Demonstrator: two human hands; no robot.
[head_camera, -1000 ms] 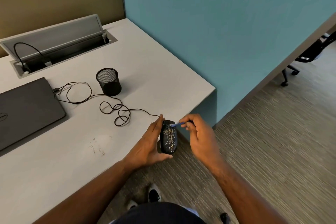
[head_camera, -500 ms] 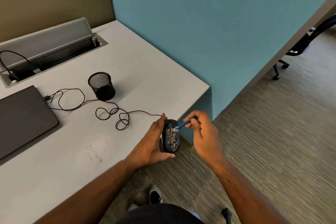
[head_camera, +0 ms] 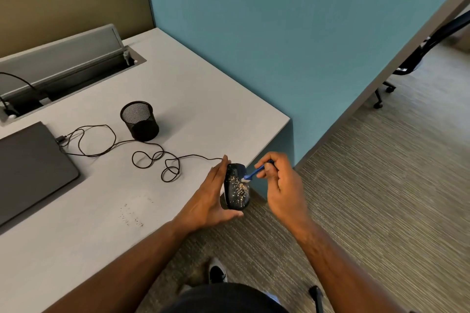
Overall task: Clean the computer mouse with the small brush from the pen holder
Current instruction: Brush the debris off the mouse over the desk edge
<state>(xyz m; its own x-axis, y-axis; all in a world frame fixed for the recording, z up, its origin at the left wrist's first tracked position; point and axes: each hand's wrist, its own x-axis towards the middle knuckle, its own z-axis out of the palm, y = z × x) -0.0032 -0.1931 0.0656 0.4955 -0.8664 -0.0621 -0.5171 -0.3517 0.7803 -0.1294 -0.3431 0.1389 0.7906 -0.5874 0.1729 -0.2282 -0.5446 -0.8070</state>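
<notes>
Just past the desk (head_camera: 178, 114) corner, the crumb-speckled mouse (head_camera: 237, 187) is gripped by the left hand (head_camera: 211, 201) while the small brush (head_camera: 250, 175), pinched in the right hand (head_camera: 282, 185), is laid on it; sweeping strokes are needed next.

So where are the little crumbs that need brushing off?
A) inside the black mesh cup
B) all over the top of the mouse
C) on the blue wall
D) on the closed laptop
B: pale specks cover the back of the dark mouse, which the left hand holds at the desk edge while the right hand touches the blue brush to it.
</notes>
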